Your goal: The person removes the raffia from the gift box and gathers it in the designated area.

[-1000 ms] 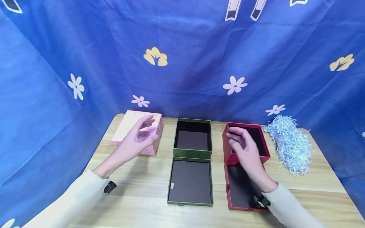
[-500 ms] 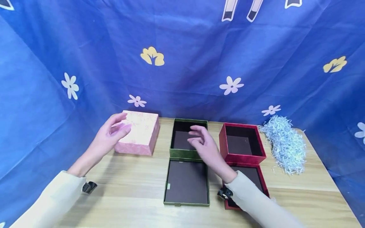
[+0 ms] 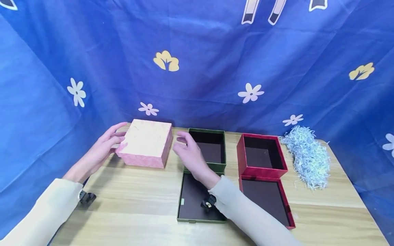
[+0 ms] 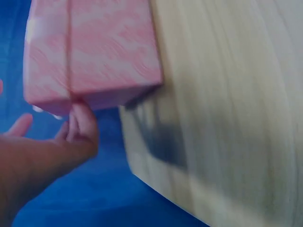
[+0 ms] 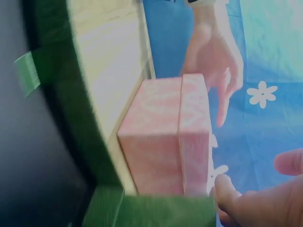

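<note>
A closed pink patterned box [image 3: 146, 138] stands at the back left of the table, its lid seam showing in both wrist views. At its left side is my left hand [image 3: 100, 148]; the thumb [image 4: 84, 120] appears to touch the box's edge in the left wrist view, fingers loosely bent. My right hand [image 3: 194, 155] hovers over the left part of an open green box [image 3: 219, 167], thumb and fingers spread. A gap separates it from the pink box's right side, and it holds nothing. The green lid [image 3: 191, 201], inside up, lies in front, partly hidden by my right arm.
An open red box [image 3: 261, 172] stands to the right, its red lid [image 3: 264, 198] inside up in front of it. Light-blue shredded paper [image 3: 309, 159] is heaped at the far right. Blue patterned cloth [image 3: 200, 68] hangs behind the wooden table [image 3: 132, 205].
My left hand has moved left from over the pink box to its left side. My right hand has swept left from the red box, across the green one. The boxes stay put.
</note>
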A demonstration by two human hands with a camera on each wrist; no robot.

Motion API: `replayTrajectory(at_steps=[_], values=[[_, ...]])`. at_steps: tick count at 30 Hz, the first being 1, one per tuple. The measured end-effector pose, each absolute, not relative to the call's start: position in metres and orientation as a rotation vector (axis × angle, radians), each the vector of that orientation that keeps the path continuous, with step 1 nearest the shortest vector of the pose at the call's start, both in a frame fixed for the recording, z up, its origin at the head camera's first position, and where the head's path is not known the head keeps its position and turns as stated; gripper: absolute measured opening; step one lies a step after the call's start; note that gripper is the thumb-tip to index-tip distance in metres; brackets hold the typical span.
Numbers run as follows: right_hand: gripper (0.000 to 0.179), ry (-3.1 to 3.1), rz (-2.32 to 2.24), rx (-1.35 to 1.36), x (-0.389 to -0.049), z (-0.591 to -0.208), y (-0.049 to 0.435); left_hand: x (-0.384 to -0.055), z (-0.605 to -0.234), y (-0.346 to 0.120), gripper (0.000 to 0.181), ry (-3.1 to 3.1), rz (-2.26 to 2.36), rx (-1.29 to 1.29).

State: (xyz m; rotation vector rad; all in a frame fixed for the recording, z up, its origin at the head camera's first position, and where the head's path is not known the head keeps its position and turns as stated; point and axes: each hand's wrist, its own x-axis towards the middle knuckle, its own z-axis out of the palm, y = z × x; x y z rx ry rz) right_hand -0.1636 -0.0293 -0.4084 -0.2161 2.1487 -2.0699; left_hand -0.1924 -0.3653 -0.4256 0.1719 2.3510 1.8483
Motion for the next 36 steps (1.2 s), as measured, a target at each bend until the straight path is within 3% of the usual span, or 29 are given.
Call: replayTrajectory(at_steps=[5,15,36], values=[[0.062,1.992,-2.111,-0.100,-0.165,-0.405,-0.054,-0.206,-0.430,-0.376,0.056,2.066,1.978,0.187],[0.066,1.962,-2.170,0.131,-0.184,-0.422,-0.090,-0.223,-0.439,-0.390,0.049,1.679,2.183,0.299],[0.073,1.909,-2.260,0.188,-0.193,-0.432,-0.101,-0.228,-0.442,-0.391,0.053,1.617,2.236,0.384]])
